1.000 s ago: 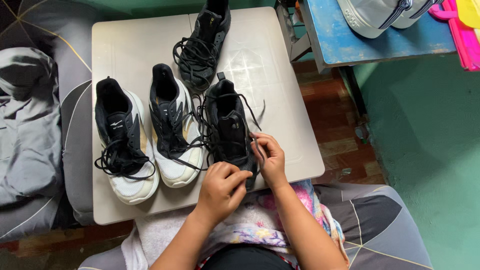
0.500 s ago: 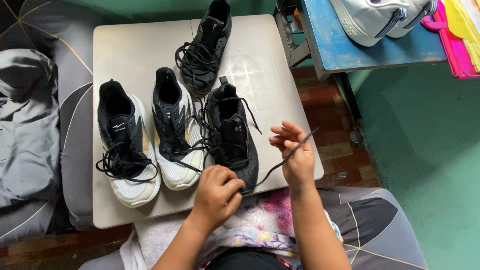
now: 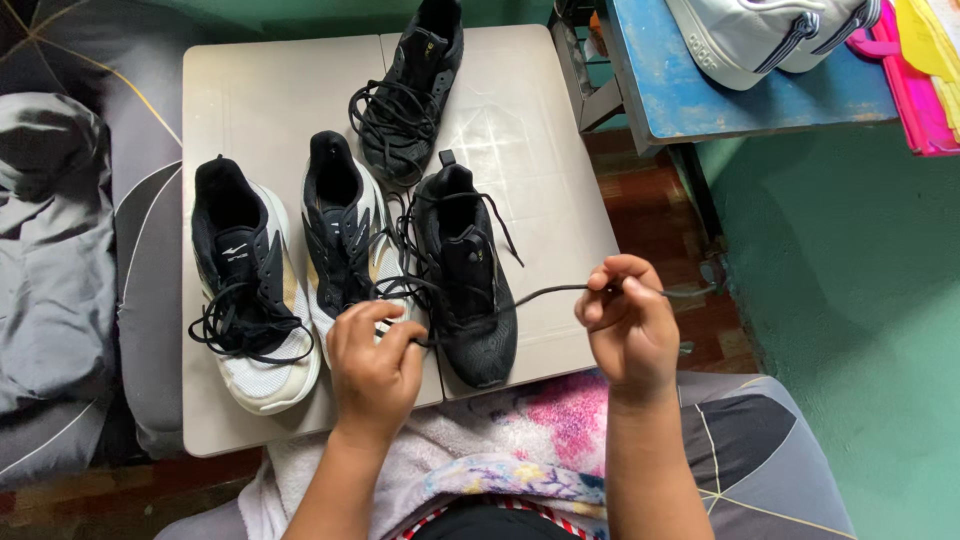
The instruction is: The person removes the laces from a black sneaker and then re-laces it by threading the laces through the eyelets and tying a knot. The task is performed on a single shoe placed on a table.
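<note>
Four shoes sit on the desk point(image 3: 250, 90): two black, two white-and-black. Both hands pinch one black lace point(image 3: 540, 292) of the nearest black shoe point(image 3: 465, 280); right hand point(image 3: 630, 325), left hand point(image 3: 375, 365), fingers clenched.

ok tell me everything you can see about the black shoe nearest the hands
The black shoe is a low sneaker, all black, apparently mesh with a padded tongue and a heel pull tab. It lies sole down on the pale table, toe toward the person, beside a white and black shoe. Its laces are loose. One black lace is stretched taut sideways: the right hand pinches one end, the left hand holds the other near the toe.
</note>
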